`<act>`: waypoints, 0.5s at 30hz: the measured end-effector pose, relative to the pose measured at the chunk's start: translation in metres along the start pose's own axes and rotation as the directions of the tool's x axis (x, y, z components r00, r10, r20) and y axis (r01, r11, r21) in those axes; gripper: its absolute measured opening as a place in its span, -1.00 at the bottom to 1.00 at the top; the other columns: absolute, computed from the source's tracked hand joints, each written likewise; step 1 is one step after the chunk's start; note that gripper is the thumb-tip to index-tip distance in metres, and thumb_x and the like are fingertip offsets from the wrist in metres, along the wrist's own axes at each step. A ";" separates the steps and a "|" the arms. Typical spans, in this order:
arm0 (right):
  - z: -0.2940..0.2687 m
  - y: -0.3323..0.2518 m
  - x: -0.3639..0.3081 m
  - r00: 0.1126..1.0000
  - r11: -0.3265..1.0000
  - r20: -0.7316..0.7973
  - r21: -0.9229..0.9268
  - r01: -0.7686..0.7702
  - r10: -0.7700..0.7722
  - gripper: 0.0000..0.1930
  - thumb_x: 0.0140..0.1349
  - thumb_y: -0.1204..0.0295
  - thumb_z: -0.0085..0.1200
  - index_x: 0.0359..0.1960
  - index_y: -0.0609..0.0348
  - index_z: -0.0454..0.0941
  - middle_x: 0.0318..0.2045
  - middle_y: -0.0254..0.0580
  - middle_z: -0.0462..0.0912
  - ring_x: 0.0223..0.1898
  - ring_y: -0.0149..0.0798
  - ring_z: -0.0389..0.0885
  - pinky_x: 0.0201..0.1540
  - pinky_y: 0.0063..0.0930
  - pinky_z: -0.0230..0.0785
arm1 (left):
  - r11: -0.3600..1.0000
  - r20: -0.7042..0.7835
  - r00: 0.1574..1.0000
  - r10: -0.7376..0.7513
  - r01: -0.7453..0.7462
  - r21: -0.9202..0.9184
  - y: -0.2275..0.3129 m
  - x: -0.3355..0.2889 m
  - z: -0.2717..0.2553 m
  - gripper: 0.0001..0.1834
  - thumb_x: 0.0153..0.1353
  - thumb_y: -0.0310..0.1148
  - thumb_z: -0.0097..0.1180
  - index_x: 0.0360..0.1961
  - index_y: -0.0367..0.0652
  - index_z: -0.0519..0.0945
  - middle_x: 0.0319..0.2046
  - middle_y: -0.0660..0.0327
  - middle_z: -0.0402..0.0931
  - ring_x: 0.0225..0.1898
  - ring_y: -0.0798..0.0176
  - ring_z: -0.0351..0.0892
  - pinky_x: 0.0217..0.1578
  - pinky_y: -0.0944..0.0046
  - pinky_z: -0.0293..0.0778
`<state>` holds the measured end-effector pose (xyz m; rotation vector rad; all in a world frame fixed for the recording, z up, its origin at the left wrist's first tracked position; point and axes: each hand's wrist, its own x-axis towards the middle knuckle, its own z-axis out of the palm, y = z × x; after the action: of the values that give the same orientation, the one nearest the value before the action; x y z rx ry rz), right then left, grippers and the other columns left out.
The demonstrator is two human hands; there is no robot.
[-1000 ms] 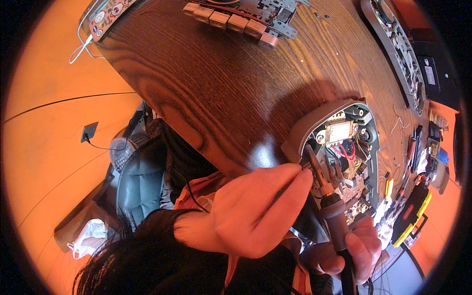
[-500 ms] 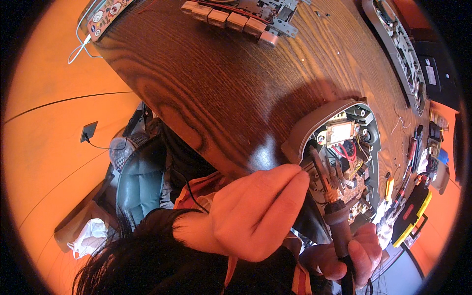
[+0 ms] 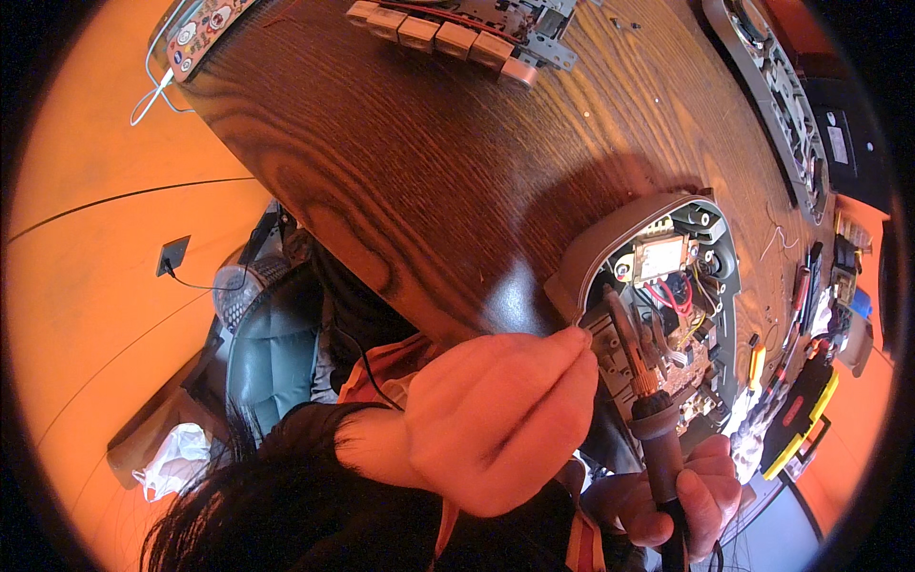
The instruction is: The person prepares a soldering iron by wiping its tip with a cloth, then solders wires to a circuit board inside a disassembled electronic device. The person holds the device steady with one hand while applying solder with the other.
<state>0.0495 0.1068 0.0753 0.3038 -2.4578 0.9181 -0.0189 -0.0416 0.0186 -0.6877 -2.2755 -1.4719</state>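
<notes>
While the right hand (image 3: 681,496) clamps the soldering iron (image 3: 648,381), tip aimed into the opened device (image 3: 667,286) at 3 o'clock on the surface (image 3: 429,162) | left hand (image 3: 505,419) pinches thin wire at the casing edge, likely feeding solder.

left grip (image 3: 500,419): bare, no glove | right grip (image 3: 681,496): bare | sleeve (image 3: 295,496): dark, near left | collar (image 3: 391,367): orange

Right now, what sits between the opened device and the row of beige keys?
Only bare wood-grain table separates the opened device from the beige keys, per the head view.
</notes>
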 end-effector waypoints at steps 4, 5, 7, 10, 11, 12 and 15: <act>0.003 0.001 -0.001 1.000 1.000 -0.029 0.000 -0.002 0.002 -0.78 0.23 0.40 -0.09 -0.34 0.38 0.45 -0.61 -0.15 0.38 -0.67 -0.31 0.34 -0.65 -0.45 0.21 | 0.987 -0.108 0.982 0.157 -0.153 0.043 -0.008 0.000 0.006 -0.63 -0.47 -0.41 0.02 -0.52 -0.42 0.54 -0.48 -0.06 0.52 -0.63 0.22 0.51 -0.67 0.41 0.42; 0.005 0.002 -0.002 0.999 1.000 -0.046 -0.018 0.014 -0.015 -0.78 0.23 0.41 -0.09 -0.34 0.38 0.45 -0.61 -0.15 0.38 -0.67 -0.31 0.33 -0.65 -0.45 0.20 | 0.984 -0.113 0.978 0.173 -0.167 0.060 -0.009 0.001 0.008 -0.64 -0.47 -0.41 0.02 -0.53 -0.41 0.54 -0.48 -0.06 0.51 -0.63 0.22 0.51 -0.67 0.42 0.41; 0.005 0.002 -0.003 0.998 0.999 -0.058 -0.028 0.023 -0.024 -0.78 0.23 0.41 -0.09 -0.34 0.38 0.45 -0.61 -0.15 0.37 -0.67 -0.31 0.33 -0.65 -0.45 0.20 | 0.978 -0.132 0.971 0.198 -0.186 0.099 -0.009 0.002 0.010 -0.66 -0.47 -0.41 0.01 -0.54 -0.38 0.54 -0.48 -0.05 0.51 -0.63 0.23 0.49 -0.68 0.43 0.40; 0.002 0.001 -0.002 0.999 1.000 -0.036 -0.008 0.001 -0.001 -0.78 0.23 0.40 -0.09 -0.33 0.38 0.46 -0.62 -0.15 0.37 -0.67 -0.30 0.33 -0.66 -0.46 0.20 | 0.995 -0.037 0.994 0.101 -0.100 0.029 0.000 0.003 0.004 -0.74 -0.36 -0.66 0.26 -0.49 -0.46 0.58 -0.48 -0.13 0.53 -0.60 0.12 0.54 -0.60 0.34 0.48; 0.000 0.000 -0.002 1.000 1.000 -0.025 -0.004 -0.007 0.007 -0.78 0.23 0.40 -0.09 -0.33 0.38 0.46 -0.61 -0.15 0.37 -0.67 -0.30 0.34 -0.66 -0.46 0.20 | 0.996 0.014 0.996 0.084 -0.084 0.024 0.001 0.004 0.002 -0.73 -0.36 -0.66 0.25 -0.48 -0.46 0.58 -0.46 -0.13 0.53 -0.61 0.12 0.53 -0.60 0.34 0.48; 0.000 0.000 -0.002 1.000 1.000 -0.014 -0.001 -0.016 0.016 -0.78 0.23 0.40 -0.09 -0.33 0.38 0.46 -0.61 -0.15 0.37 -0.67 -0.30 0.34 -0.66 -0.46 0.20 | 0.997 0.052 0.996 0.078 -0.079 0.017 0.002 0.005 -0.001 -0.72 -0.35 -0.67 0.25 -0.47 -0.46 0.58 -0.45 -0.13 0.52 -0.61 0.12 0.52 -0.61 0.34 0.47; 0.003 0.005 -0.006 0.998 0.999 -0.037 -0.006 0.041 -0.042 -0.74 0.22 0.36 -0.07 -0.31 0.39 0.47 -0.61 -0.14 0.37 -0.67 -0.30 0.34 -0.67 -0.46 0.20 | 0.998 0.157 0.986 0.050 -0.053 0.016 0.009 0.008 -0.008 -0.73 -0.33 -0.67 0.24 -0.45 -0.45 0.57 -0.44 -0.11 0.51 -0.64 0.13 0.50 -0.63 0.36 0.43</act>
<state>0.0513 0.1086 0.0675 0.3319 -2.4111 0.8915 -0.0204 -0.0446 0.0328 -0.8776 -2.3654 -1.4147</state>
